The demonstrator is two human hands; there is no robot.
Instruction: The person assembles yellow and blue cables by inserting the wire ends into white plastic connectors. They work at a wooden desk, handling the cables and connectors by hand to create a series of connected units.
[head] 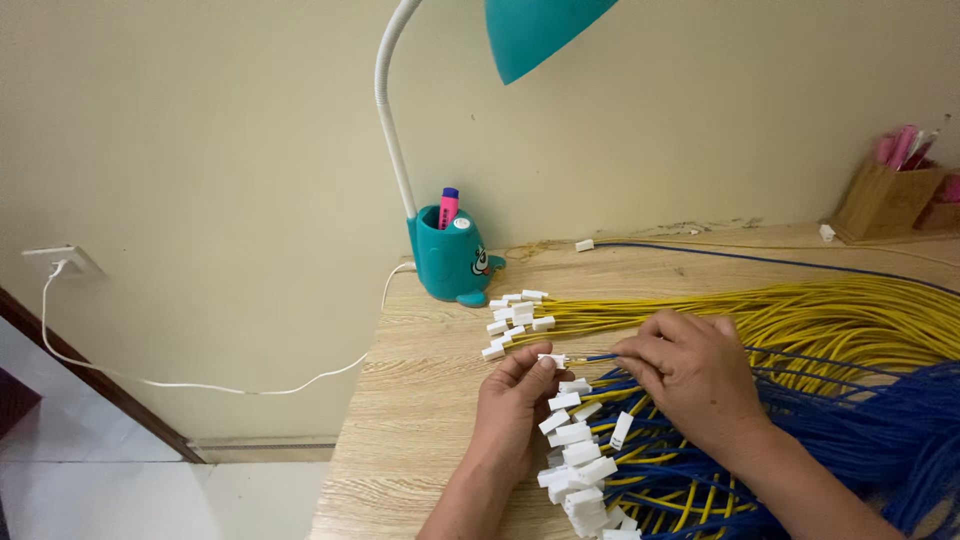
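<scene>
Left grip point(522, 385) pinched on white connector point(552, 360), right grip point(690, 365) pinched on its blue wire point(598, 357)

Light wood-grain desk point(430, 400), pushed against the wall. On it: teal lamp base point(450, 262) with a pen cup at back left, yellow wires point(800, 315) fanned across, white plugs point(515, 318) at their left ends, blue wires point(850, 440) with more plugs at front right, one loose plug point(584, 245) near the wall, wooden holder point(885, 200) at the far right.
</scene>
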